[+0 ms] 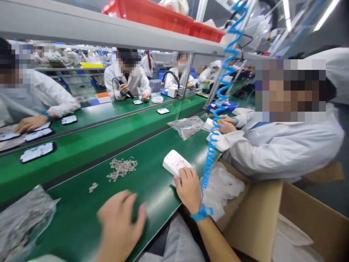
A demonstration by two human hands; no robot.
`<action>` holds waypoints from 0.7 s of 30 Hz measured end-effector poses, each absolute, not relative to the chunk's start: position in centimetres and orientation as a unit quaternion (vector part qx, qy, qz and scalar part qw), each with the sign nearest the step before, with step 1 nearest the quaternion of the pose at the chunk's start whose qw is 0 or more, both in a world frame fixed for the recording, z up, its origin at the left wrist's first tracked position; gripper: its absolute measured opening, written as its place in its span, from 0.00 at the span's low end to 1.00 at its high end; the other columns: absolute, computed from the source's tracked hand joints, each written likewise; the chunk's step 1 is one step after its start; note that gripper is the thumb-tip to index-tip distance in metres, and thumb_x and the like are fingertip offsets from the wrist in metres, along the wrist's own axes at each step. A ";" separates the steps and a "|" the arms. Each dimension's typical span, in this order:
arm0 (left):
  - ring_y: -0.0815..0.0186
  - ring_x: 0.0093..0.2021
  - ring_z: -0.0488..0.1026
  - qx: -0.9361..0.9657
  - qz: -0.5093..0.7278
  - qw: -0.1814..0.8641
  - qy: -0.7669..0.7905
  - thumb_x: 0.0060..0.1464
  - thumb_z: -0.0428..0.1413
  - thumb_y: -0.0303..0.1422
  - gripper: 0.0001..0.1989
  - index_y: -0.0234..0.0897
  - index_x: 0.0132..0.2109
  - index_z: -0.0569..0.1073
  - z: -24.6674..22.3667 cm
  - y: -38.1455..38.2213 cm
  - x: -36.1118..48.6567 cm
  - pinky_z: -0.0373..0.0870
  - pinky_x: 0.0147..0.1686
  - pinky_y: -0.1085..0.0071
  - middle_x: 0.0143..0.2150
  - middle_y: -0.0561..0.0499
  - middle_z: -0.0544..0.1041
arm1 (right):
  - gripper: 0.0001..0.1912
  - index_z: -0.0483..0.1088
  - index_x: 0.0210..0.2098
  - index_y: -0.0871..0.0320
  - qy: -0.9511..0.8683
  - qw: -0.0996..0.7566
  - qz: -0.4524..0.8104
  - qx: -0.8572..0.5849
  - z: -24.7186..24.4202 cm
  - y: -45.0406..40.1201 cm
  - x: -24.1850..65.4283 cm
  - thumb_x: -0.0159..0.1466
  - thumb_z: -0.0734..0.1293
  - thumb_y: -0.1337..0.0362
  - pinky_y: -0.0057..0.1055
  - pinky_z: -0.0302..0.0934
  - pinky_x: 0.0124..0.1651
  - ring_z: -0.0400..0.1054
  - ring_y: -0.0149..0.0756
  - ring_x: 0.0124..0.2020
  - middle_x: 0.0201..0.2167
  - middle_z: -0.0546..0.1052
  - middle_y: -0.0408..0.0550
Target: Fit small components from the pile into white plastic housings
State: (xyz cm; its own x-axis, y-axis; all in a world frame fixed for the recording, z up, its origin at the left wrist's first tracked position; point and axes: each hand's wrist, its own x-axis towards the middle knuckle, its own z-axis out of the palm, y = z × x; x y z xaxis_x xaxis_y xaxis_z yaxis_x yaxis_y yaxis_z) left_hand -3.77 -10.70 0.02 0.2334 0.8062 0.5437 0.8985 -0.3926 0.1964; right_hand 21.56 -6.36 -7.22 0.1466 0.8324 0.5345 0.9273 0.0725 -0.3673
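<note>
A white plastic housing (171, 162) with rounded corners lies on the green work surface in front of me. My right hand (188, 189), wearing a blue wrist strap (201, 213), has its fingers over the near end of this housing and its thumb along the side. My left hand (120, 222) hovers at or just above the green surface, blurred, with fingers apart and nothing visible in it. Beyond it sits a loose pile of small metal parts (122, 169), and a few more small parts (93, 187) lie to the left.
Clear bags of small parts lie at the near left (25, 222) and farther along the bench (188, 126). A coiled blue cord (211, 153) hangs beside my right hand. An open cardboard box (253, 222) stands at right, near a co-worker (275, 145). Beyond runs a green conveyor (89, 140).
</note>
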 end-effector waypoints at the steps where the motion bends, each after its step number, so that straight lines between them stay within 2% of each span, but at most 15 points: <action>1: 0.55 0.52 0.72 -0.817 -0.280 0.091 -0.496 0.63 0.53 0.37 0.10 0.40 0.47 0.76 -0.7 -9.8 -2.1 0.63 0.52 0.58 0.48 0.43 0.78 | 0.15 0.74 0.46 0.56 -0.670 0.343 -0.047 -0.656 -6.9 -7.1 21.0 0.73 0.58 0.57 0.50 0.64 0.54 0.67 0.53 0.51 0.48 0.76 0.58; 4: 0.58 0.47 0.72 -0.909 -0.202 0.117 -0.346 0.64 0.54 0.40 0.14 0.35 0.47 0.77 -3.0 -7.8 2.4 0.62 0.44 0.61 0.45 0.45 0.78 | 0.20 0.73 0.37 0.54 -0.703 0.383 0.052 -0.596 -4.9 -7.9 20.8 0.75 0.52 0.60 0.44 0.66 0.47 0.71 0.46 0.43 0.38 0.79 0.53; 6: 0.53 0.56 0.70 -0.914 -0.179 0.147 -0.334 0.65 0.53 0.46 0.22 0.31 0.52 0.76 -4.3 -7.6 4.2 0.61 0.49 0.59 0.53 0.40 0.77 | 0.19 0.72 0.35 0.54 -0.693 0.421 0.107 -0.575 -2.9 -5.9 21.1 0.75 0.54 0.59 0.38 0.66 0.40 0.72 0.41 0.36 0.33 0.78 0.49; 7: 0.51 0.59 0.68 -0.911 -0.171 0.158 -0.340 0.66 0.51 0.47 0.25 0.29 0.53 0.76 -4.8 -7.9 4.6 0.60 0.51 0.57 0.56 0.38 0.76 | 0.15 0.72 0.35 0.54 -0.702 0.424 0.122 -0.558 -2.0 -4.1 20.9 0.73 0.58 0.57 0.37 0.66 0.39 0.72 0.40 0.34 0.32 0.78 0.48; 9: 0.46 0.61 0.68 -0.908 -0.157 0.168 -0.351 0.67 0.48 0.48 0.28 0.27 0.54 0.76 -5.4 -8.6 4.9 0.58 0.52 0.56 0.57 0.36 0.76 | 0.10 0.74 0.37 0.55 -0.766 0.378 0.159 -0.496 -0.7 0.8 19.7 0.70 0.64 0.58 0.35 0.67 0.39 0.72 0.38 0.34 0.34 0.79 0.48; 13: 0.44 0.57 0.70 -0.895 -0.152 0.159 -0.389 0.67 0.44 0.47 0.29 0.26 0.54 0.77 -6.1 -9.3 4.8 0.58 0.48 0.56 0.56 0.33 0.76 | 0.06 0.76 0.38 0.59 -0.882 0.189 0.132 -0.410 -1.0 10.9 13.7 0.64 0.66 0.68 0.33 0.65 0.37 0.72 0.37 0.32 0.34 0.80 0.50; 17: 0.42 0.55 0.71 -0.867 -0.180 0.164 -0.435 0.66 0.45 0.45 0.27 0.26 0.53 0.77 -6.5 -9.0 4.8 0.57 0.46 0.56 0.53 0.33 0.77 | 0.16 0.77 0.42 0.60 -0.932 0.110 0.134 -0.319 -2.8 15.7 9.7 0.57 0.66 0.78 0.33 0.66 0.43 0.73 0.37 0.37 0.39 0.80 0.51; 21: 0.43 0.54 0.72 -0.865 -0.185 0.161 -0.439 0.66 0.46 0.43 0.26 0.25 0.54 0.76 -6.2 -9.1 5.0 0.57 0.46 0.56 0.53 0.33 0.77 | 0.13 0.78 0.41 0.60 -0.964 0.058 0.101 -0.238 -3.6 16.1 10.4 0.65 0.62 0.74 0.37 0.66 0.53 0.72 0.42 0.46 0.43 0.78 0.55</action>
